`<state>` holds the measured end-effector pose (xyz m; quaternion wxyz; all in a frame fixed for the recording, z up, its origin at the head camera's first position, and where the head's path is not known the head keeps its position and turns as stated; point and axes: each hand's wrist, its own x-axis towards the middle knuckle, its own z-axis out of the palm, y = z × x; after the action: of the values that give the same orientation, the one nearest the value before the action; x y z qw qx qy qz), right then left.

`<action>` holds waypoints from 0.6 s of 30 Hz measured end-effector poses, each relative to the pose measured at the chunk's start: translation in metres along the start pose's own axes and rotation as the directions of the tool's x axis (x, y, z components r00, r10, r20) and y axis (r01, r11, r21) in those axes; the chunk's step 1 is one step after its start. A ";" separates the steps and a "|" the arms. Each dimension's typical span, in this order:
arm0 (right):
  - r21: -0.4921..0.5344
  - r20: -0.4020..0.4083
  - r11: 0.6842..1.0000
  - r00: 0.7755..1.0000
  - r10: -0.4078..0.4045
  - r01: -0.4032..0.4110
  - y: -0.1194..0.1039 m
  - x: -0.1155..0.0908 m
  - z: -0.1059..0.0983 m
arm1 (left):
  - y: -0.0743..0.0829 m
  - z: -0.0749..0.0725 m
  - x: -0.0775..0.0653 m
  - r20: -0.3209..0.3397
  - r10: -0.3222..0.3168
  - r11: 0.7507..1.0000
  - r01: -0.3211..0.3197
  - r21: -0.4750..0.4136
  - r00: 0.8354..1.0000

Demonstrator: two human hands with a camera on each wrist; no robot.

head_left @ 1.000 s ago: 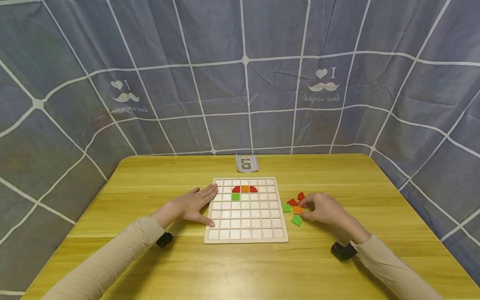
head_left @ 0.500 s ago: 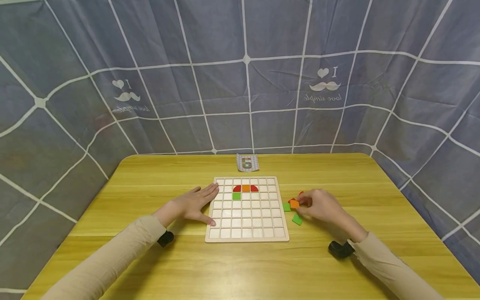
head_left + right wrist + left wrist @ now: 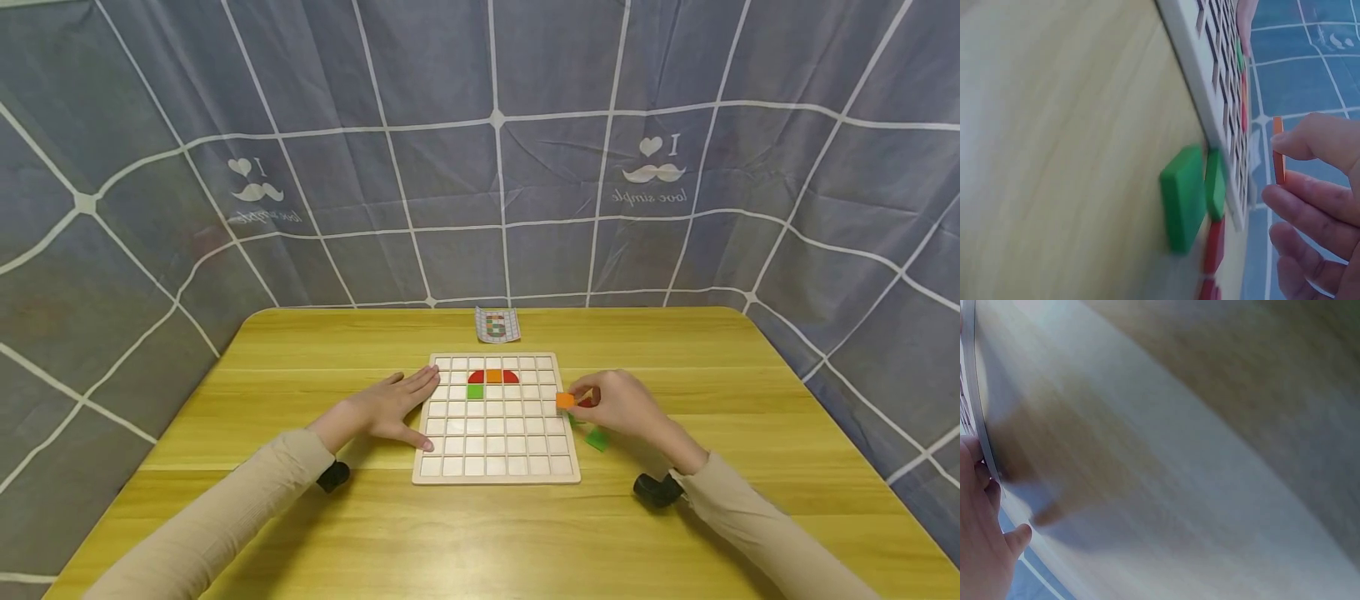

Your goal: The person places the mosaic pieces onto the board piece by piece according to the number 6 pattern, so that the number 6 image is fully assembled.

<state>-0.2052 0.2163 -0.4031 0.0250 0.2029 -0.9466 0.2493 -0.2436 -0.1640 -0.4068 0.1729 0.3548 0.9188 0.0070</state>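
My right hand (image 3: 626, 408) pinches an orange square tile (image 3: 565, 401) between thumb and fingers, over the right edge of a white grid board (image 3: 495, 480). In the right wrist view the orange tile (image 3: 1279, 150) is held edge-on, above the table. My left hand (image 3: 386, 412) rests with spread fingers on the board's left edge. Near the board's top sit two red quarter-round tiles, one left (image 3: 477, 377) and one right (image 3: 511, 377) of an orange square (image 3: 493, 376). A green square (image 3: 475, 391) lies below the left red one.
Beside the board's right edge lie a green tile (image 3: 597, 440), a second green tile (image 3: 1214, 187) and red pieces (image 3: 1214, 247), partly hidden by my right hand in the head view. A small patterned card (image 3: 497, 326) lies behind the board. A grey gridded curtain (image 3: 420, 175) surrounds the table.
My right hand has picked the orange tile up from the loose pieces and carried it left to the board's right edge. The left hand has stayed in place.
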 end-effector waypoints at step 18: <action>0.023 0.008 0.995 0.995 -0.099 0.098 -0.034 0.033 0.019 | -0.001 0.001 0.000 0.002 0.006 1.000 -0.006 0.013 1.000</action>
<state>-0.2205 0.1682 -0.3991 0.0304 0.2508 -0.9327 0.2574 -0.2437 -0.1647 -0.4073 0.1716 0.3588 0.9175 0.0011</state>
